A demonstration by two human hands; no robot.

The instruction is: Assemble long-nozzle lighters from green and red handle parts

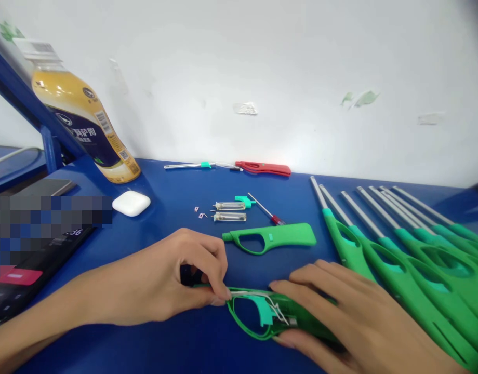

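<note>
Seemingly an assembly workshop: opened green lighter, lined-up assembled lighters, loose parts, screwdriver, blue tabletop.

Bright, diffuse light falls on the white wall and glossy blue worktop; shadows are soft. Wide-angle distortion slants the yellow plastic bottle at left; pixelation masks the near left; the far right corner darkens.

Passes freely at seven o'clock over blue table; meets open green shell at half past five, green lighters at four, bottle at ten, phone at eight.
</note>
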